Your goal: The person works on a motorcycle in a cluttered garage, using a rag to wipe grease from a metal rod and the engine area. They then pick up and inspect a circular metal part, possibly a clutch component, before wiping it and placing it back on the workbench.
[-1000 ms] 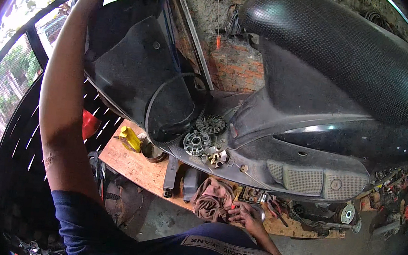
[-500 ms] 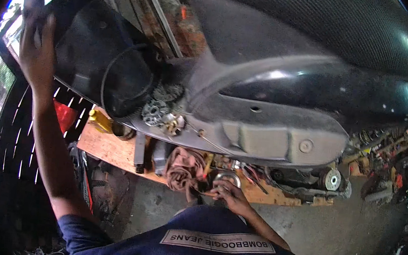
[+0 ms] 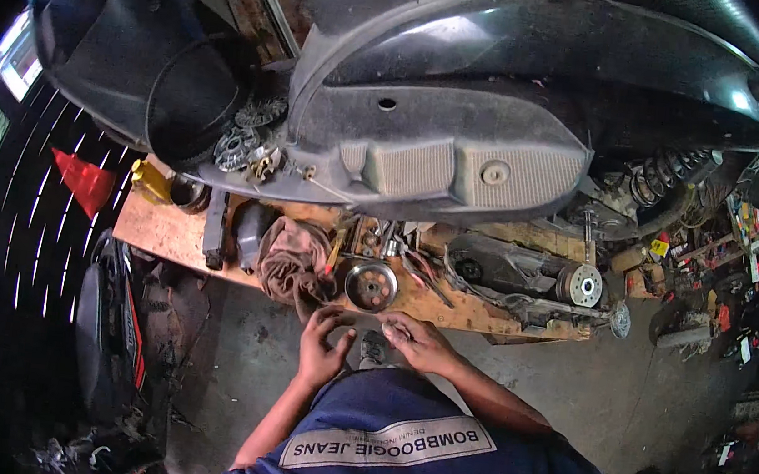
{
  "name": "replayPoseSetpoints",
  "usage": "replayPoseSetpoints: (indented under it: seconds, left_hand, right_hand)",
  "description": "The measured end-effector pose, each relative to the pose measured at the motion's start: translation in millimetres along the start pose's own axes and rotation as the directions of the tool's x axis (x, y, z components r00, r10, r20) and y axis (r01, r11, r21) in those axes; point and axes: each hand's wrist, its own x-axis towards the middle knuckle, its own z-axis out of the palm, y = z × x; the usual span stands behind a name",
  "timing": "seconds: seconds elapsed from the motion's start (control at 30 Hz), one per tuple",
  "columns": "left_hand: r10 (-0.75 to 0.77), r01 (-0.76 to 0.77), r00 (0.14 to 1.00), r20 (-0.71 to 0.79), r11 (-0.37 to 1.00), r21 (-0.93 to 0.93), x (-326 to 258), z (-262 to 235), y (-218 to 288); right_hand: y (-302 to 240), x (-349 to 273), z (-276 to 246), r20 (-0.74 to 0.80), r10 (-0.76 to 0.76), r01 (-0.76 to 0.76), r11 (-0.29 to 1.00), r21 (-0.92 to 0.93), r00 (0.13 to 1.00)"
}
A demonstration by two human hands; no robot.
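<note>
"What are you seeing from over there?"

"I'm seeing the left hand [image 3: 323,350] hanging near the brown cloth [image 3: 293,261]. Its fingers are looking bent, with the thumb standing apart."

"And the right hand [image 3: 421,344]?"

"Its fingers are looking bent too, but I'm not managing to tell if they're gripping anything. The round metal cup [image 3: 371,287] is sitting on the wooden bench [image 3: 161,232], just past both hands."

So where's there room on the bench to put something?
The wooden bench is bare at its left end, between yellow bottle, dark bar and near edge. A smaller strip lies in front of the black casing, right of the pliers. The middle's crowded: rag, round metal part.
</note>
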Motion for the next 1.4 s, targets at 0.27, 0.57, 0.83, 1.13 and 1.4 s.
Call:
replayPoseSetpoints:
  seconds: [0.27, 0.57, 0.83, 1.13, 1.4]
  left_hand:
    - [0.181, -0.185, 0.982, 0.046, 0.979, 0.088, -59, 35, 42]
    - [-0.301, 0.303, 0.952, 0.060, 0.952, -0.036, -217, 91, 58]
    - [-0.345, 0.342, 0.936, 0.063, 0.938, 0.057, -218, 120, 74]
    - [-0.032, 0.021, 0.984, 0.173, 0.998, 0.064, -88, 221, 140]
    - [0.028, -0.164, 0.904, 0.427, 0.944, 0.286, -48, 261, 155]
  right_hand:
    - [25, -65, 0, -0.024, -0.103, 0.103, 0.994, 0.025, 0.994]
    - [65, -190, 5, 0.237, -0.001, 0.033, 0.991, -0.131, 0.971]
    - [51, -201, -45, 0.212, -0.063, 0.096, 0.984, -0.149, 0.975]
    - [91, -208, -178, 0.059, -0.016, 0.015, 1.000, 0.019, 0.998]
    - [94, -207, -292, 0.334, 0.156, -0.057, 0.956, -0.286, 0.930]
